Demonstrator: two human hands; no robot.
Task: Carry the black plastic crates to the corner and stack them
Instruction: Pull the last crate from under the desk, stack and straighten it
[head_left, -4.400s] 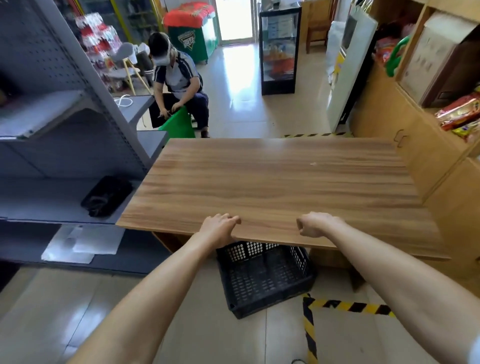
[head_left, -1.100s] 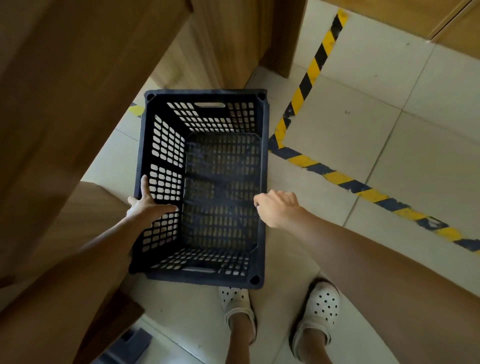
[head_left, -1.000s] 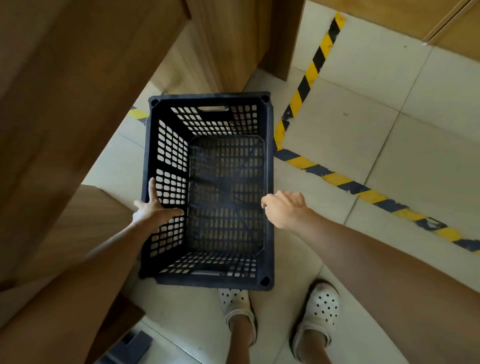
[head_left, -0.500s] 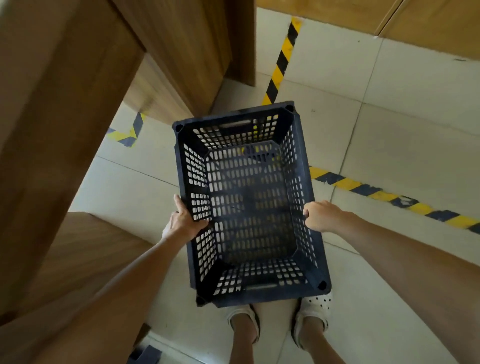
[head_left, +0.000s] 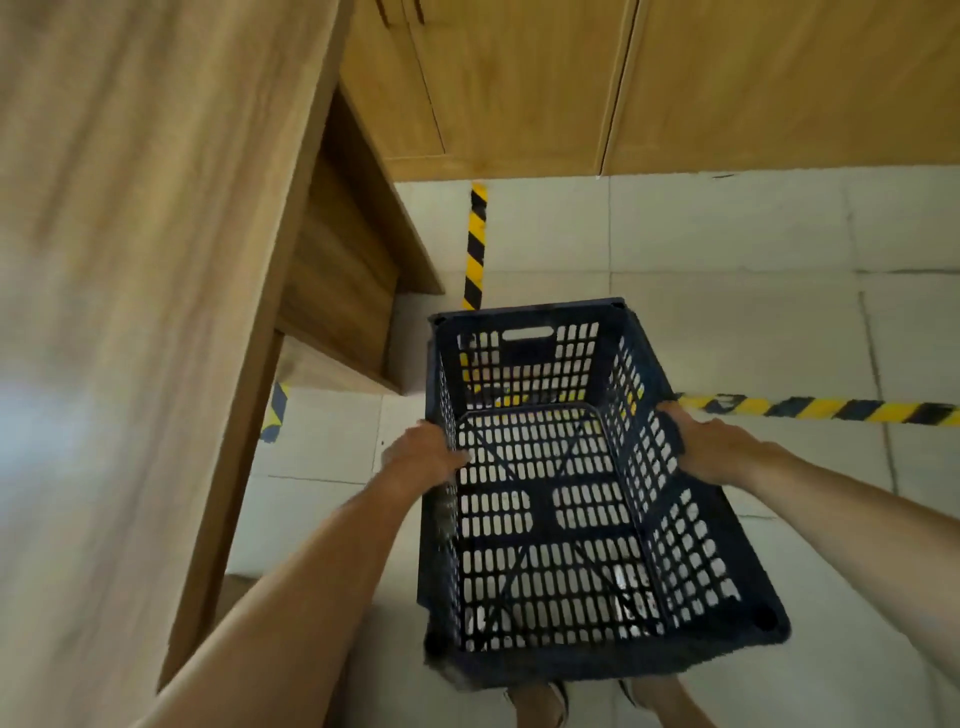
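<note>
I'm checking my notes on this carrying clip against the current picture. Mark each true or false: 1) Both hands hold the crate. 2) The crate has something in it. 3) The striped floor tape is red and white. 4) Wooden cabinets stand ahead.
1) True: the left hand and the right hand grip the long side walls of the black crate.
2) False: it is empty; the floor shows through its slots.
3) False: the floor tape is yellow and black.
4) True: wooden cabinets stand ahead.
</note>
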